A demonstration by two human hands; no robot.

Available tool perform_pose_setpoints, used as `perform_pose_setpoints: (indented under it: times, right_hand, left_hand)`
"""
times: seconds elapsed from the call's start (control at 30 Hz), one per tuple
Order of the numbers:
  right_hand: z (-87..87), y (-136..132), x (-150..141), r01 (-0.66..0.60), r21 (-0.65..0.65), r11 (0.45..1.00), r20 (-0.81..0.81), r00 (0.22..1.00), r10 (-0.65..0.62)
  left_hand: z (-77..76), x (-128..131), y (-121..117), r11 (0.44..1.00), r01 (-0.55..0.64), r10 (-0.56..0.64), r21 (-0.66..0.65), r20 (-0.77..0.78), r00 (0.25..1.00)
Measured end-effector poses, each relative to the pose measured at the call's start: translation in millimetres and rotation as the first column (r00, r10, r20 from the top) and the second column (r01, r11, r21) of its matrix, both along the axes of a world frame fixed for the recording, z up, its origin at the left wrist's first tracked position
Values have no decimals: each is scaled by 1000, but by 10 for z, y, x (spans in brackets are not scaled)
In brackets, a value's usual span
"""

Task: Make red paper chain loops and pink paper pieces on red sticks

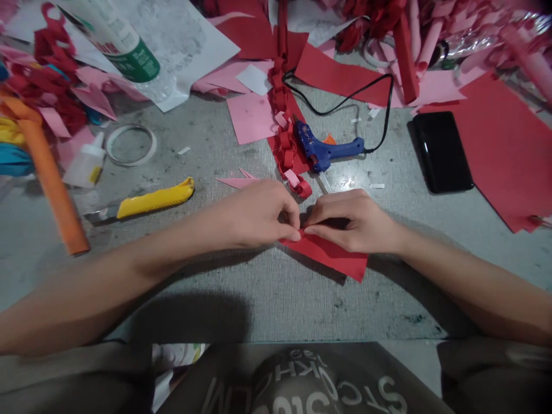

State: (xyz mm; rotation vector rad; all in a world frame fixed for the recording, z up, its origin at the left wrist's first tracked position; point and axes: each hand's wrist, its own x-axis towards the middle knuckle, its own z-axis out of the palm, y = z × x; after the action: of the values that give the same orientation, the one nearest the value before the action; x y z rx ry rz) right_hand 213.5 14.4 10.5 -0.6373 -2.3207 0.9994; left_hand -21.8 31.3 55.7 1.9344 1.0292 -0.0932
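My left hand [259, 215] and my right hand [351, 221] meet at the middle of the grey table [241, 287]. Both pinch the top edge of a red paper piece [334, 259] that lies flat under them, thumbs and fingertips pressed together on it. Just beyond my fingers ends a chain of red and pink paper links [287, 144], which runs back across the table. A blue glue gun [323, 150] lies beside the chain, its black cord looping away behind.
A yellow utility knife [150, 201], a small glue bottle [86, 164], a tape ring [130, 145] and an orange paper roll [52, 184] lie left. A black phone [442, 150] rests right, on red sheets [509, 149]. Pink and red scraps crowd the back, with a green-capped bottle [125, 46].
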Motion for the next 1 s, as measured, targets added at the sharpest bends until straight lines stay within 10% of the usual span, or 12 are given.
perform_pose_setpoints:
  times: [1.0]
  right_hand:
    - [0, -10, 5, -35, -66, 997, 68, 997, 39]
  left_hand:
    - [12, -17, -33, 993, 115, -115, 3, 30, 993]
